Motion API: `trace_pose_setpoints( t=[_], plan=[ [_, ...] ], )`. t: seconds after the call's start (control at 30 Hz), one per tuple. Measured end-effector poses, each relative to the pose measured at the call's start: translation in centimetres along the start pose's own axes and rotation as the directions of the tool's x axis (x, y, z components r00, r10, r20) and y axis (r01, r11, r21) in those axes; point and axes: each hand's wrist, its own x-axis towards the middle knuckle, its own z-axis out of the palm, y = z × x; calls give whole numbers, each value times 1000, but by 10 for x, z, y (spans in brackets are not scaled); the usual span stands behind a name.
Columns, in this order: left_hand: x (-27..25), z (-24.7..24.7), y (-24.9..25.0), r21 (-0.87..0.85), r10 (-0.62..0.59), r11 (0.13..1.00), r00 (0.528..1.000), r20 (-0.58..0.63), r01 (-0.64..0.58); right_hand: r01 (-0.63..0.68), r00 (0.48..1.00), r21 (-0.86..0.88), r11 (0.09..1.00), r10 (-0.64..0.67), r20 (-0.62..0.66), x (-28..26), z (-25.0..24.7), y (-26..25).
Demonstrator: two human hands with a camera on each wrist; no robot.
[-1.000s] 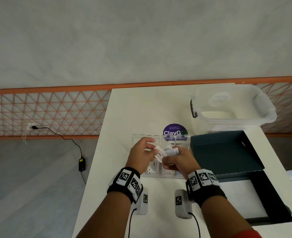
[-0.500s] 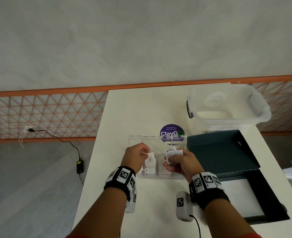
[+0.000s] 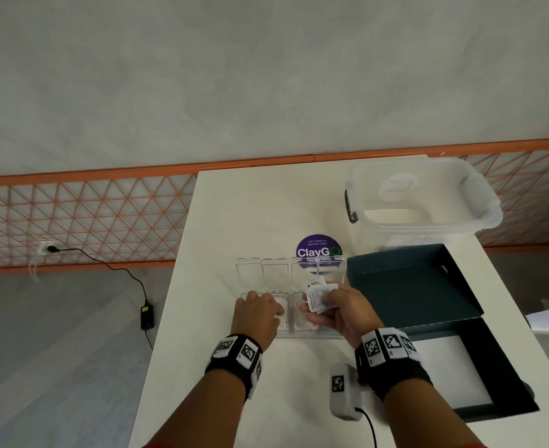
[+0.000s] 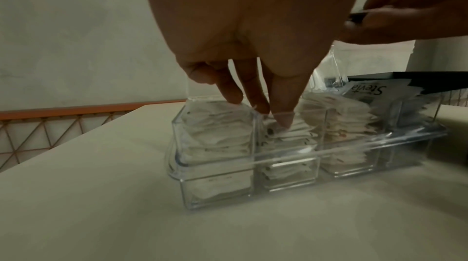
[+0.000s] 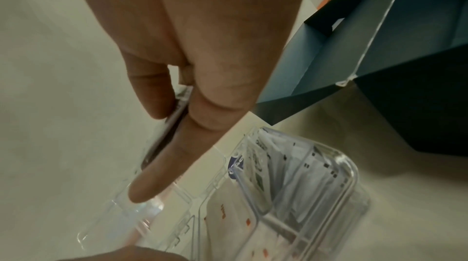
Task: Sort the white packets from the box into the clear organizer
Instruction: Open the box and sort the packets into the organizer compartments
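Head view: your left hand [image 3: 258, 313] has dropped into the clear organizer [image 3: 331, 270] at 12 o'clock on the bench [image 3: 250, 205]; one packet delivered.

Left wrist: straight fingers [image 4: 282, 117] press it flat.

Right wrist: your right hand [image 5: 192, 77] pinches remaining packets [image 5: 174, 117].

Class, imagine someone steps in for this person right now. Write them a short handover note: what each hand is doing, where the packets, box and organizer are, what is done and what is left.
Left hand: fingers straight, pressing packets down in the second compartment from the left of the clear organizer.
Right hand: holds a small bunch of white packets above the organizer's right half.
The dark box lies open to the right of the organizer; no packets show in it.
Done: all four compartments hold stacked packets.
Left: sort the bunch in the right hand into its compartments.
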Motion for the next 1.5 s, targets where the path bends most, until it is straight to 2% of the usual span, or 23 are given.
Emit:
trace_pose_setpoints(
  t=[0.13, 0.2, 0.23, 0.3, 0.33, 0.37, 0.5, 0.6, 0.77, 0.83, 0.9, 1.03, 1.13, 1.23, 1.3, 1.37, 1.5],
  plan=[
    [0, -8, 2, 26, 15, 1000, 1000, -19, -15, 15, 1000, -59, 998, -16, -5, 1, 3, 4],
    [0, -18, 3, -133, -5, 991, 995, -103, -8, 41, 998, -116, 992, -46, -40, 1, 3, 6],
    [-1, -23, 4, -301, -43, 954, 990, -136, 0, 56, 996, -135, 989, -65, -61, 1, 3, 7],
    [-4, -34, 9, -641, -104, 767, 988, -113, 8, 86, 990, -150, 985, -101, -95, 1, 4, 7],
    [-5, -40, 13, -731, -107, 682, 992, -67, 24, 96, 988, -153, 984, -113, -101, 1, 4, 7],
    [-6, -44, 16, -770, -106, 636, 994, -15, 56, 103, 988, -158, 982, -119, -98, 1, 6, 7],
    [-3, -56, 16, -817, -113, 565, 992, 61, 114, 107, 991, -185, 977, -120, -63, -2, 13, 5],
    [-5, -59, 5, -828, -126, 554, 992, 27, 93, 111, 990, -153, 982, -124, -73, -5, 12, 4],
    [-8, -59, -12, -874, -189, 482, 981, -41, 57, 109, 984, -65, 992, -117, -134, -10, 5, 2],
    [-9, -59, -12, -871, -184, 489, 981, -53, 45, 108, 984, -66, 992, -117, -134, -11, 5, 2],
    [-10, -57, -11, -846, -196, 531, 978, -74, 43, 104, 986, -89, 991, -115, -120, -12, 6, 3],
    [-10, -49, -16, -751, -291, 646, 954, -77, 136, 104, 985, -104, 989, -117, -127, -13, 3, 4],
    [-7, -42, -19, -600, -290, 775, 955, -57, 199, 116, 979, -82, 990, -127, -156, -13, -4, 5],
    [3, -36, -9, -407, -270, 874, 962, 49, 266, 121, 975, -66, 990, -131, -177, -12, -11, 9],
    [9, -32, -1, -293, -296, 904, 950, 98, 312, 121, 974, -53, 991, -129, -186, -14, -15, 11],
    [12, -29, 4, -207, -311, 923, 946, 88, 323, 127, 970, -45, 991, -133, -201, -15, -18, 12],
    [15, -24, 2, -146, -311, 938, 949, 53, 315, 152, 958, -36, 988, -156, -239, -15, -26, 9]
  ],
)
